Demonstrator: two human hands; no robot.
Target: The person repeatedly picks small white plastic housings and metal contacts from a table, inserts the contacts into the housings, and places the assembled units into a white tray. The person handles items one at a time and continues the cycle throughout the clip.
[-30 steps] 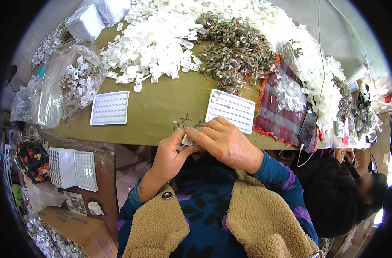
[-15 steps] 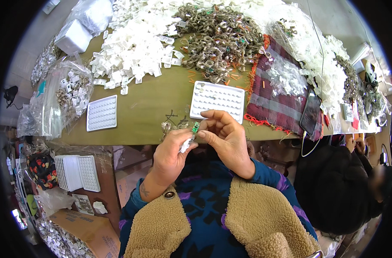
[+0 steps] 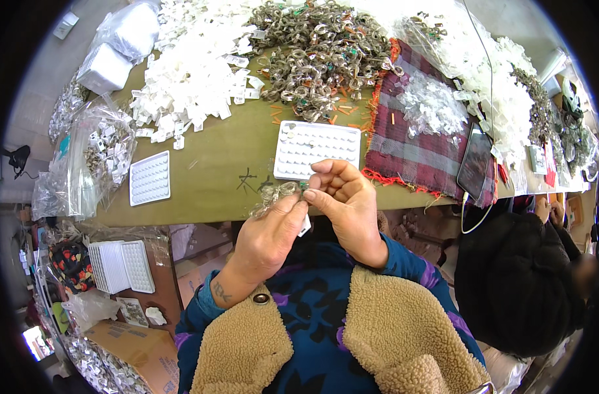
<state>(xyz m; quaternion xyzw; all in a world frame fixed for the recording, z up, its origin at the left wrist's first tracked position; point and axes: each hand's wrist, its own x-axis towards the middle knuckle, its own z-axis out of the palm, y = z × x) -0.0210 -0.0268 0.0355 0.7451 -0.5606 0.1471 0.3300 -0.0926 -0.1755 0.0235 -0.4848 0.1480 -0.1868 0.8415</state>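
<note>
Over the near table edge, my two hands meet at the fingertips. My left hand is closed round a small white plastic casing, whose end shows below the fingers. A coiled greyish clear cable sticks out above that same hand. Thumb and fingers of my right hand pinch at a tiny green circuit board, mostly hidden by the fingertips. Just beyond them lies a white tray with rows of round pockets and a few small round pieces in it.
White plastic casings and coiled cables form heaps at the back. A plaid cloth bears clear plastic bits and a phone. Another white tray lies left, beside a plastic bag. A person in black sits right.
My hands have drawn closer together, and the green board is now mostly covered by fingertips. My left hand has turned, its fingers closing over the white casing. The view has shifted slightly.
</note>
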